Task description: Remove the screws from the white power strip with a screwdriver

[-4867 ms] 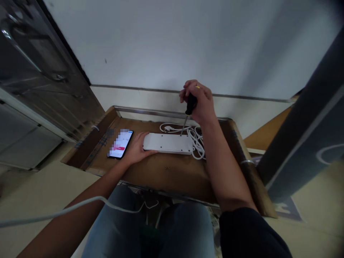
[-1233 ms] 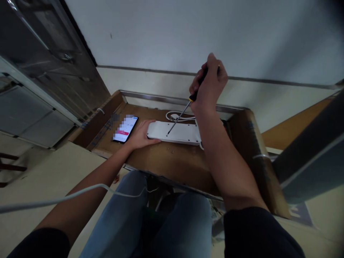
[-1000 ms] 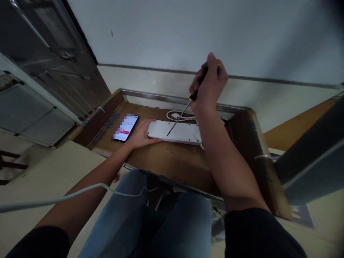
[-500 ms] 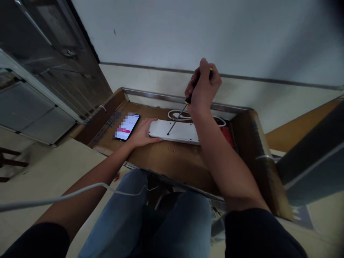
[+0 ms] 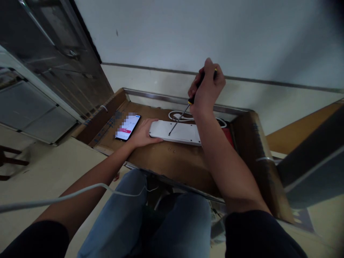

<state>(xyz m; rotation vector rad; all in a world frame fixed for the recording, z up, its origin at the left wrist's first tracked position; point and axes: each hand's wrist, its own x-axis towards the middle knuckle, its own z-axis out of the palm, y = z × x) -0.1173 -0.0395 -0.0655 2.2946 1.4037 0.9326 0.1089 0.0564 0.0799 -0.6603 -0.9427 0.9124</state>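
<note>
A white power strip (image 5: pixel 182 132) lies face down on a brown cardboard sheet (image 5: pixel 166 163). My left hand (image 5: pixel 143 133) rests flat on the strip's left end, fingers spread over it. My right hand (image 5: pixel 207 88) is closed round the black and yellow handle of a screwdriver (image 5: pixel 179 119), held above the strip. The metal shaft slants down to the left and its tip sits on the strip's back near the middle. The strip's white cable (image 5: pixel 178 116) is coiled behind it.
A lit phone (image 5: pixel 128 127) lies left of the strip. Two small screws (image 5: pixel 172 150) lie on the cardboard in front of it. A red object (image 5: pixel 228 135) shows by my right forearm. A dark cabinet (image 5: pixel 53 64) stands left, a wall behind, a white cord (image 5: pixel 67 196) crosses my lap.
Earlier the screwdriver stood near the strip's right end; now its tip is near the middle. Over the last second my right hand shifted slightly while my left hand stayed put.
</note>
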